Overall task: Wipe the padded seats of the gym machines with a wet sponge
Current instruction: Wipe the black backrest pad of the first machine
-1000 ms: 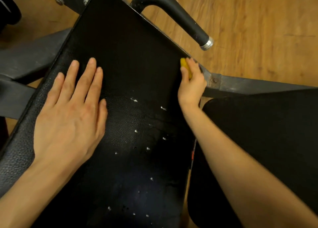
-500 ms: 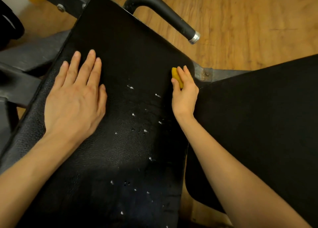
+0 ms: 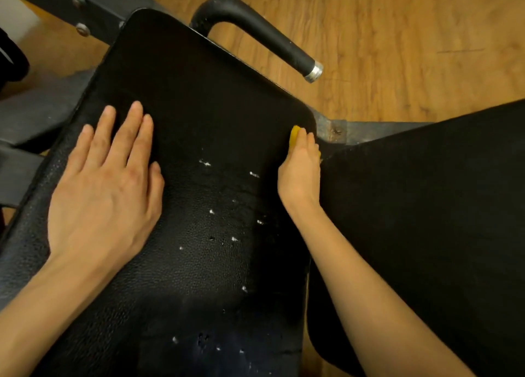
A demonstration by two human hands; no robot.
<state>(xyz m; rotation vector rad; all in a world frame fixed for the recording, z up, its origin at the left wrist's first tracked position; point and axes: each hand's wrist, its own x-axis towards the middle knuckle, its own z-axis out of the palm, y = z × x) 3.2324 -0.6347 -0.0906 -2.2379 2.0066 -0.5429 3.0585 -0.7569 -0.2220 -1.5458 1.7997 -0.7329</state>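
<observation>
- Showing only as a sliver of yellow, the sponge [image 3: 295, 136] sat at the right edge of the padded seat [image 3: 204, 98], near that pad's far right corner, most of it hidden under the hand that held it.
- The right hand [image 3: 299, 172] covered the sponge, its fingers [image 3: 305, 140] curled down over it and pressing it against the rim of the pad; the thumb could not be seen.
- The left hand [image 3: 105, 189] lay flat on the left half of the same pad, palm down, fingers straight and close together, holding nothing.
- The padded seat was black with a pebbled leather-like grain, and small pale specks and nicks [image 3: 205, 163] were scattered over its middle and near part, between the two forearms.
- A second black pad [image 3: 431, 206] lay just to the right of the first, under the right forearm, with a narrow gap between the two.
- Where the two pads met at the far side, a worn grey metal bracket [image 3: 335, 130] with a bolt showed just beyond the right hand.
- Beyond the seat, a black handle bar [image 3: 272, 38] with a silver end cap [image 3: 313, 72] ran out over the wooden floor [image 3: 412, 35].
- At the far left, a dark frame beam [image 3: 93, 10] with bolt heads ran behind the pad's upper corner.
</observation>
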